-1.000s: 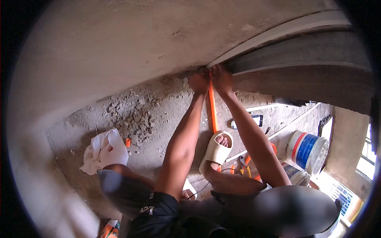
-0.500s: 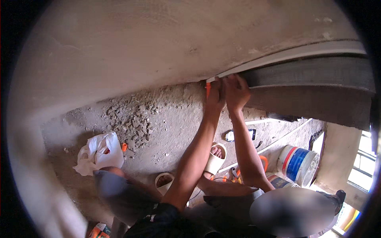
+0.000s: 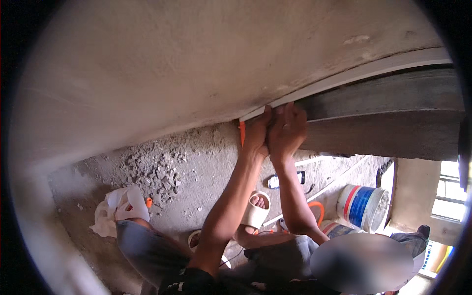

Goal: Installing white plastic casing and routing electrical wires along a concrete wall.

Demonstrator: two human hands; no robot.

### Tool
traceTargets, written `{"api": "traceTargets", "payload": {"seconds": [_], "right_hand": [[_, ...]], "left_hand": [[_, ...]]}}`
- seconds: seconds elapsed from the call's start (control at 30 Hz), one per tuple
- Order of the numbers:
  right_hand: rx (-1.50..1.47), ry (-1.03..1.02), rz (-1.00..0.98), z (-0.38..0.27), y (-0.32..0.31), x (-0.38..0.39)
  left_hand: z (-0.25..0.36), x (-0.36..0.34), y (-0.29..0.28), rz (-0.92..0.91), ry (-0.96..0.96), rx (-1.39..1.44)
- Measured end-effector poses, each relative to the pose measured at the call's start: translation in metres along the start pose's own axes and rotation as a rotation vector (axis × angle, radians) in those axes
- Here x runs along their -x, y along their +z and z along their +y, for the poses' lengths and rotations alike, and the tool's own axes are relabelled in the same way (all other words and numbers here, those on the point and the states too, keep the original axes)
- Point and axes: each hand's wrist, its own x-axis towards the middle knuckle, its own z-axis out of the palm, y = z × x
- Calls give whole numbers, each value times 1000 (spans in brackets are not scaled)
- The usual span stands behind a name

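A long white strip (image 3: 393, 64), like plastic trunking, runs along the foot of the wall above a dark grey ledge. My left hand (image 3: 255, 135) is closed round it close to its left end, thumb along the wall side. Right beside it, my right hand (image 3: 287, 135) is closed too, its fingertips bent over the strip's edge. Both hands nearly touch each other. A narrow orange piece (image 3: 242, 132) hangs down at the strip's end, just left of my left hand. My palms hide the strip's underside.
Rubble (image 3: 157, 169) lies on the dusty floor at left, near a white plastic bag (image 3: 130, 201) and a small orange piece (image 3: 149, 202). A phone-like object (image 3: 275, 181) lies behind my right forearm. A striped bucket (image 3: 366, 206), an orange hose (image 3: 320, 211) and thin white lengths are at right.
The view has shifted, so the strip's end and my hands sit lower and further left. A little more of the white end shows left of my left hand. Both hands stay closed on the strip.
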Motion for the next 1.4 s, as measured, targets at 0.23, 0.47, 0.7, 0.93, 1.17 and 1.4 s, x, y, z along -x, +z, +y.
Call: {"api": "traceTargets", "payload": {"seconds": [0.23, 0.47, 0.7, 0.93, 1.17, 1.4], "right_hand": [[-92, 97, -184, -12, -8, 2], [-592, 214, -320, 13, -49, 56], [-861, 404, -657, 30, -58, 158], [-1352, 1237, -407, 25, 18, 169], [-1554, 1199, -349, 24, 120, 108], [-1789, 1433, -195, 7, 67, 44]], "left_hand": [[41, 1, -14, -27, 131, -1060], [68, 58, 89, -609, 1146, -2193], [95, 90, 152, -1283, 1294, -2800], [95, 97, 180, -838, 1356, -3506], [98, 75, 166, -476, 1531, -3487], [72, 33, 128, -253, 1921, -2951]]}}
